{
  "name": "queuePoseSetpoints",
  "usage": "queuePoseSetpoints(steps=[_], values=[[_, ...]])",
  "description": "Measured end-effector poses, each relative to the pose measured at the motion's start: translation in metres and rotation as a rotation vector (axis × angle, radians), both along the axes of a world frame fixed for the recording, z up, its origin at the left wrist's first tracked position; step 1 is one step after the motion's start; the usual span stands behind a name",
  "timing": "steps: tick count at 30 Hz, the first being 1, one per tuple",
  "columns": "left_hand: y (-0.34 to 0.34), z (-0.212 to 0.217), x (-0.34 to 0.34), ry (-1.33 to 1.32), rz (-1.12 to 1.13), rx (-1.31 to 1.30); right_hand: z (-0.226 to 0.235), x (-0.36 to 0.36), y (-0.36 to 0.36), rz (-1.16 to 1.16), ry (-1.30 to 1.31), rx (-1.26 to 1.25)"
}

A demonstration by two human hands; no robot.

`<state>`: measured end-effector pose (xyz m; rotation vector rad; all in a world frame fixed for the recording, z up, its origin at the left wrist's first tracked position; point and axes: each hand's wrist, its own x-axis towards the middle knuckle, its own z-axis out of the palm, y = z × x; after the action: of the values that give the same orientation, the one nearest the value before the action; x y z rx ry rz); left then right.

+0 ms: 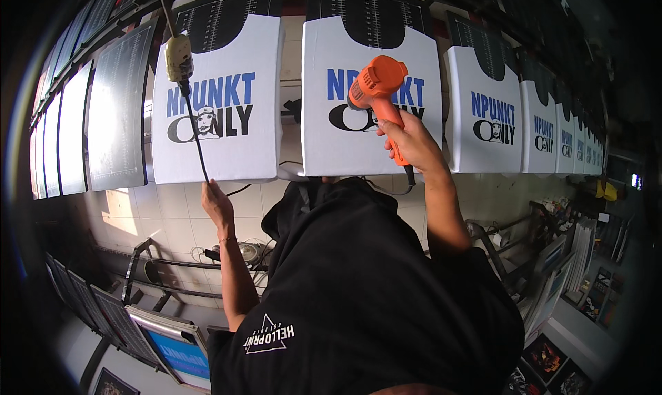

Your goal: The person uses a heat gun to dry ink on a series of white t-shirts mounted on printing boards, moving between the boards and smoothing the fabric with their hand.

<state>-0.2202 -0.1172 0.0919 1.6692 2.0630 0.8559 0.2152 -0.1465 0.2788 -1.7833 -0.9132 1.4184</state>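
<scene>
An orange heat gun [379, 78] is in my right hand [416, 141], whose fingers are wrapped round its handle. It is over the printed front of a white T-shirt [318, 154], covering part of the blue and black print. My left hand [218, 205] is closed on a black power cord [197, 136]. This cord runs up to a yellowish hanging socket [179, 58], in front of another white T-shirt [227, 164] with the same print. Both shirts lie stretched on dark boards with ruled markings.
More printed white T-shirts [484, 154] line up to the right. Bare boards [118, 105] stand to the left. Below left are a black metal rack [186, 264] and a framed printing screen [176, 350]. The heat gun's cord [411, 176] loops down towards my body.
</scene>
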Motion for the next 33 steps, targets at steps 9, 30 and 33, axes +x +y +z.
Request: queuePoseSetpoints(steps=[9, 30, 33], values=[[0.013, 0.003, 0.047, 0.084, -0.016, 0.216, 0.008, -0.013, 0.014, 0.122, 0.022, -0.052], [0.046, -0.022, 0.110, 0.394, 0.279, 0.156, 0.004, 0.004, 0.004, 0.402, -0.034, -0.056], [0.046, -0.021, 0.112, 0.389, 0.285, 0.142, 0.003, 0.011, -0.001, 0.398, -0.043, -0.063]])
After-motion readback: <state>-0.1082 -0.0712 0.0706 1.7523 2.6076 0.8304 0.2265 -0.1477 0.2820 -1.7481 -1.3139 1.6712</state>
